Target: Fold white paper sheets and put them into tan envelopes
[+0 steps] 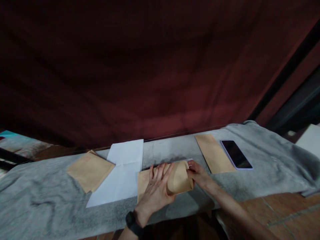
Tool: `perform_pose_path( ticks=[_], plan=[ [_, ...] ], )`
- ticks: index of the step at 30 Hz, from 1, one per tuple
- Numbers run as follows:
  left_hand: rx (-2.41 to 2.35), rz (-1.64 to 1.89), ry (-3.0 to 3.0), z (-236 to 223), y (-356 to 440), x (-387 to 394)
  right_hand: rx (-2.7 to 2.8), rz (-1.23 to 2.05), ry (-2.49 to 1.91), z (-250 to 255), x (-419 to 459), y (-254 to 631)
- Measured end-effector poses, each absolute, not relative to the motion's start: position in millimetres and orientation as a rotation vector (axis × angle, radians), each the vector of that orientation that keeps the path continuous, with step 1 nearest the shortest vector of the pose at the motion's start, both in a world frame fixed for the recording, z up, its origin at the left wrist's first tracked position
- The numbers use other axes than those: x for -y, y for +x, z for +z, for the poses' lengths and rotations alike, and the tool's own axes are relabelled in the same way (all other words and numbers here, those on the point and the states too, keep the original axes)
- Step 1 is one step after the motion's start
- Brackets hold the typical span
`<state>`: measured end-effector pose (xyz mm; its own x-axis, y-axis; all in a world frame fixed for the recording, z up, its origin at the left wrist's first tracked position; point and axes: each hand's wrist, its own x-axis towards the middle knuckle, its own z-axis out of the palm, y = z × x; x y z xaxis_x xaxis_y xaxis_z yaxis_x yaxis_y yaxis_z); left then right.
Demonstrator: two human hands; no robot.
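A brown paper envelope (178,178) lies in front of me on the grey cloth, its right end bulging open. Spread across its left part, my left hand (156,191) rests with fingers outstretched, pressing it down. My right hand (198,175) is closed at the upper corner of the open end, fingertips partly hidden by the paper. A sliver of white paper (189,159) shows beside those fingers; how far it reaches into the envelope is hidden. To the left, creased white sheets (126,170) lie partly under a small pile of brown envelopes (90,170).
Another brown envelope (213,155) lies to the right, touching or just under a phone (236,155) with a dark screen and pale purple case. The wrinkled grey cloth (37,200) covers the narrow surface. A dark red curtain (160,73) hangs behind; tiled floor (287,213) shows lower right.
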<state>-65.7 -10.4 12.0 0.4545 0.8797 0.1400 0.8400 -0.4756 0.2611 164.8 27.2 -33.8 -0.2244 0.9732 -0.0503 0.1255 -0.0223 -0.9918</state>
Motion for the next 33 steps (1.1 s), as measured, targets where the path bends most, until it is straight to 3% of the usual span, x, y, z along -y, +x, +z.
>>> perform_pose_path(
  ticks=[4, 7, 10, 17, 21, 29, 33],
  plan=[
    [-1.540, 0.394, 2.620, 10.0, -63.2, 12.4, 1.709, 0.756, -1.411, -24.0, -20.8, 165.9],
    [-1.549, 0.380, 2.682, 8.4, -62.2, 12.8, 1.882, 0.563, -1.437, -13.2, -16.2, 164.8],
    [-1.565, 0.347, 2.733, 7.1, -62.9, 12.5, 1.904, 0.748, -1.404, -9.6, -15.7, 163.1],
    [-1.580, 0.317, 2.763, 7.6, -64.0, 14.4, 1.441, 1.575, -1.143, -22.0, -24.3, 165.7],
    [-1.542, 0.298, 2.748, 5.5, -65.1, 15.8, 1.350, 1.764, -1.062, -24.2, -23.3, 164.3],
    [-1.509, 0.294, 2.577, 3.3, -70.8, 11.8, 1.419, 1.577, -1.080, -8.5, -19.9, 162.9],
    [-1.636, 0.332, 2.572, 13.2, -87.4, 4.4, 1.577, 1.014, -1.366, -23.0, -28.2, 176.6]
  ],
)
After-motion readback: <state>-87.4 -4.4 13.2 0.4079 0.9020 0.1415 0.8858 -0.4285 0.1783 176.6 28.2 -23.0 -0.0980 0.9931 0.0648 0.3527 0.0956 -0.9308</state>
